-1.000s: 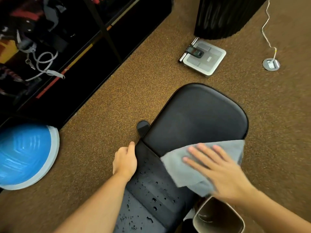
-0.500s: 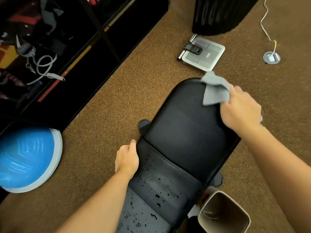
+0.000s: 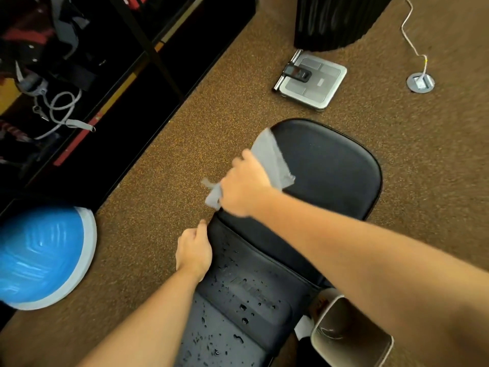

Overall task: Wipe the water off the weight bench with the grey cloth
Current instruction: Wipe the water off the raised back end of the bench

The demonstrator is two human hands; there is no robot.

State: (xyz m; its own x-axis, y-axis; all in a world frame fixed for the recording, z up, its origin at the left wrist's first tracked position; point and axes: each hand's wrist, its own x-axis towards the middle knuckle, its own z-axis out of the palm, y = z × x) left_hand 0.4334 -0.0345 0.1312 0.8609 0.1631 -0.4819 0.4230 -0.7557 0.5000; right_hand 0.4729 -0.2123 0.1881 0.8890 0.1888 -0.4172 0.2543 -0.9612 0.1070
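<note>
Bench point(image 3: 330, 176), black and padded, under both hands, running out beyond the right hand point(image 3: 243, 186) and back toward the body past the left hand point(image 3: 194, 251). Cloth point(image 3: 275, 160), grey, bunched in the right hand: fingers curled round it, one broad flap lying on the pad just beyond the knuckles, a short tail poking out on the hand's left, over the edge. Somewhat blurred, so no telling how hard pressed down. Left hand set on the near left edge, just below the right hand and apart from it, thumb along the rim, fingers curled over the side as far as can be seen; apparently bracing, holding nothing else.

Judged roughly half done. Beyond and to the right of the right hand, no drops to be made out on the far pad: even, dull black, seemingly dry, though no ruling out a thin film at this sharpness. Right of the left hand and on toward the body, water point(image 3: 243, 307) plainly there: many beads and small puddles scattered across the near section. To do, then: draw the cloth across the seam, sweep the near section edge to edge, probably shifting the left hand to reach the strip beneath it.

Elsewhere: scale point(image 3: 311, 80) well beyond the right hand; blue dome point(image 3: 39, 255) well off to the left of the left hand; bin point(image 3: 349, 337) just beside the bench, under the right forearm.
</note>
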